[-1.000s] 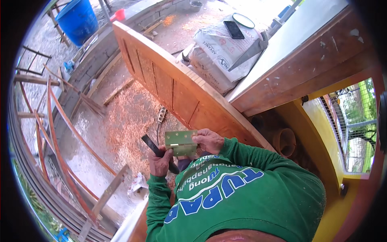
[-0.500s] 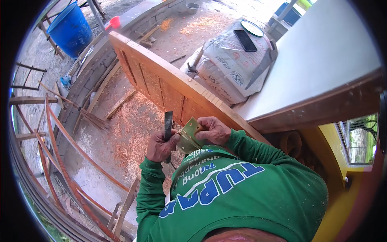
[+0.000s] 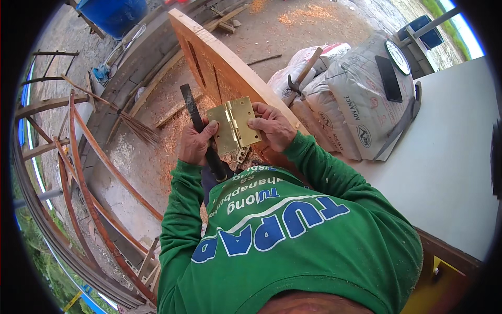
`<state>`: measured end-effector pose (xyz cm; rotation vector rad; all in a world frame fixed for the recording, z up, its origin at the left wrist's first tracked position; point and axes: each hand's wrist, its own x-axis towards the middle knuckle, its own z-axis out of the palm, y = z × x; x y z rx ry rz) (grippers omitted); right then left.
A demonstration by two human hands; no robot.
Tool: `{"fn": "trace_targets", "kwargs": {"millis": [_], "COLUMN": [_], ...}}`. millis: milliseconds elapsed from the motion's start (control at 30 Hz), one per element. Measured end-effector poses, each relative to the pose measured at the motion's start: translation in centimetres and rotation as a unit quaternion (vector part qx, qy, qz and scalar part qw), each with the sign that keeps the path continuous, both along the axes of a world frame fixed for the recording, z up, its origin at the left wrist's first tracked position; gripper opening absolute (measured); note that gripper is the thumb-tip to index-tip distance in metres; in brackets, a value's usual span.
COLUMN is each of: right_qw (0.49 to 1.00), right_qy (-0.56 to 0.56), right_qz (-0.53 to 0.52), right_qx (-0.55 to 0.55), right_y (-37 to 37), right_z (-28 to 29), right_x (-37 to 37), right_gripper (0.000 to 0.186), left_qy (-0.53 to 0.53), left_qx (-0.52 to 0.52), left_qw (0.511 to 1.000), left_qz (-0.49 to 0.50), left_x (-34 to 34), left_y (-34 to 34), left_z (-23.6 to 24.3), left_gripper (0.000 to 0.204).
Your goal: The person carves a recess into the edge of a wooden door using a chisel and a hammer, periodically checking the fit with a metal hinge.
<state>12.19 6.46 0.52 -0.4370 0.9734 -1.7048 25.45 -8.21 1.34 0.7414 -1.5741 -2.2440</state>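
Hinge (image 3: 225, 128) between hands (image 3: 196, 142) (image 3: 274, 126); tool (image 3: 192, 107) left of hinge; door (image 3: 235, 68) beyond; phone (image 3: 388, 78) on sacks (image 3: 355, 107), right; hammer (image 3: 307, 68) left of phone.

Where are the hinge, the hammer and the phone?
Hinge (image 3: 233, 125), head view: knuckle between its leaves.
Hammer (image 3: 307, 69), head view: wooden handle.
Phone (image 3: 388, 78), head view: middle of its dark face.

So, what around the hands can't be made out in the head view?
In the head view:
Hinge: its far face is turned away.
Right hand: some fingers are hidden behind the hinge.
Dark bar: partly covered by the left hand.
Door: near end hidden behind the right hand and green sleeve.
Blue container: top cut off by the upper edge.
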Motion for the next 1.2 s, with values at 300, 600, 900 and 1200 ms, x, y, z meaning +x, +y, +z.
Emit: {"fn": "trace_targets", "kwargs": {"millis": [300, 600, 900, 1200], "right_qw": [0.999, 0.993, 0.924, 0.730], "right_qy": [0.019, 0.057, 0.299, 0.550], "right_qz": [-0.032, -0.101, -0.215, -0.293], "right_qx": [0.031, 0.009, 0.101, 0.279], "right_y": [-5.3, -14.8, -22.2, -23.6], "right_z": [-2.0, -3.1, -0.9, 0.7], "right_x": [-1.3, -0.7, 1.7, -0.4], "right_gripper": [0.033, 0.030, 0.016, 0.033], "left_qy": [-0.003, -0.055, -0.027, 0.012], "left_qx": [-0.099, -0.097, -0.048, -0.103], "left_qw": [0.992, 0.969, 0.983, 0.972], "left_qz": [-0.083, -0.220, -0.175, -0.210], "left_x": [-2.2, -4.2, -4.0, -7.2], "left_y": [-7.4, -19.2, -24.4, -25.8], "left_z": [-1.3, -1.7, -2.3, -2.2], "left_gripper": [0.016, 0.017, 0.031, 0.010]}}
